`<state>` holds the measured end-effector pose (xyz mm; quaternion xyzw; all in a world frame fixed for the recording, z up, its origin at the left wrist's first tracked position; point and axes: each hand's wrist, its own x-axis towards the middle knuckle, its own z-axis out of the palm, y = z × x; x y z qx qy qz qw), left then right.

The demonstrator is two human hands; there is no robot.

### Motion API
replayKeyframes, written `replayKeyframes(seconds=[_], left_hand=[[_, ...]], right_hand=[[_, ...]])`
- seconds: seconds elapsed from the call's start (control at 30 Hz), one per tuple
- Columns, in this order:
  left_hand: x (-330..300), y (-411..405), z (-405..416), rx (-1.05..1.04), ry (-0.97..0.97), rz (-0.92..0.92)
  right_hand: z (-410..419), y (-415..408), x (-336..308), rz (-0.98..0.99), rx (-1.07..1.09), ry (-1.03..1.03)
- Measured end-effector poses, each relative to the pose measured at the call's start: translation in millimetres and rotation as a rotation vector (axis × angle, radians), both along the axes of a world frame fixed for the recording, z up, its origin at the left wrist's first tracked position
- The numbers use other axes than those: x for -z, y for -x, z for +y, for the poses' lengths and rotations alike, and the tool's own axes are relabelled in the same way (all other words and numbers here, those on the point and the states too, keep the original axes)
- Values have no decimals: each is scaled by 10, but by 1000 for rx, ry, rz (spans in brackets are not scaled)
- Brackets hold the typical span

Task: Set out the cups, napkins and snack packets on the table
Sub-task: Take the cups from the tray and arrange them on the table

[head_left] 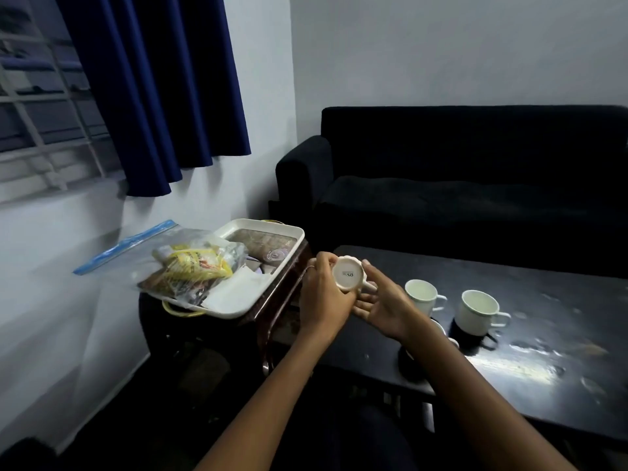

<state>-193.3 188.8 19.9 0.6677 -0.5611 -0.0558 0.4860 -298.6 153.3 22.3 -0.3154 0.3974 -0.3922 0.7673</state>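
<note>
Hands, left [324, 294] and right [382, 305], grip an upturned cup [350, 275]; next, judging so, righting it beside two cups [423, 295] on the worktop [543, 317].

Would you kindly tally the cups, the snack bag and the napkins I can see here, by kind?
Cups: 4 — one in both hands, two upright on the table, one mostly hidden behind the right forearm.
Zip bags of snack packets: 1, on the tray.
Napkin stacks: 1; sheet count cannot be told.
Total: 6
</note>
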Motion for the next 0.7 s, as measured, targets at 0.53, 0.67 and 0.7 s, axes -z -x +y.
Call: replayKeyframes(seconds=[0.53,0.67,0.7], left_hand=[[14,203,-116,265,-397,577],[2,229,-105,402,-464,544],[7,246,-97,410,-474,538]], right_hand=[[112,655,320,-24,53,316],[137,810,360,23,36,372],[143,852,369,44,23,381]])
